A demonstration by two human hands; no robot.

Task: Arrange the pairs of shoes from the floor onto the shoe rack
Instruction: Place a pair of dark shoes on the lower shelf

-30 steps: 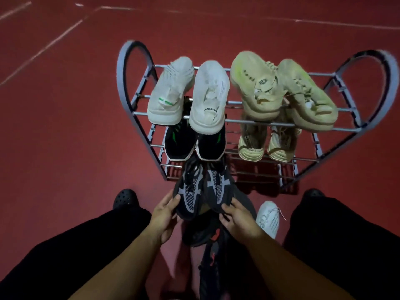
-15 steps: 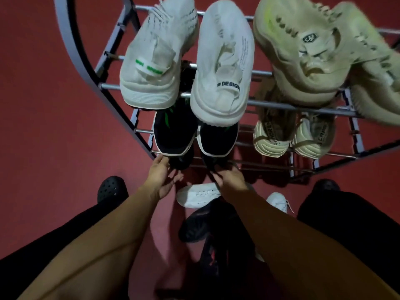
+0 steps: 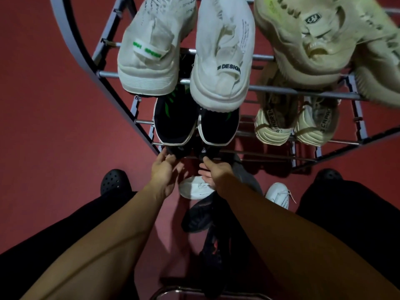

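Both hands are at the bottom tier of the shoe rack (image 3: 303, 92), at the heels of the dark sneaker pair (image 3: 188, 151) just tucked under the middle tier.

Left hand (image 3: 164, 172): fingers mostly straight and relaxed, thumb tip touching or just off the left dark heel at about 1 o'clock from the palm. Not curled round anything.

Right hand (image 3: 213, 172): palm turned inward, fingers loosely extended, index tip at the right dark heel at roughly 11 o'clock. Also gripping nothing as far as I can tell; contact is hard to confirm in the shadow.

Key relation: the pair's long axis runs 6-to-12, toes pointing away under the black-and-green sneakers (image 3: 194, 126), heels toward the hands. Each hand sits directly behind its own shoe, so any final seating is a straight push toward 12.

Pair looks placed, my read.

Left on the red floor (image 3: 54, 126): one white sneaker (image 3: 193, 189) just at 6 o'clock below the right hand, nearly under its fingers, long axis roughly 3-to-9. Its mate (image 3: 278, 194) lies at 4 o'clock from the right hand, near the right leg. Dark shoes (image 3: 201, 215) further toward 6, between the forearms.

Right hand is nearer both white ones. Free rack space is bottom tier, right side, about 2 o'clock from the right hand.
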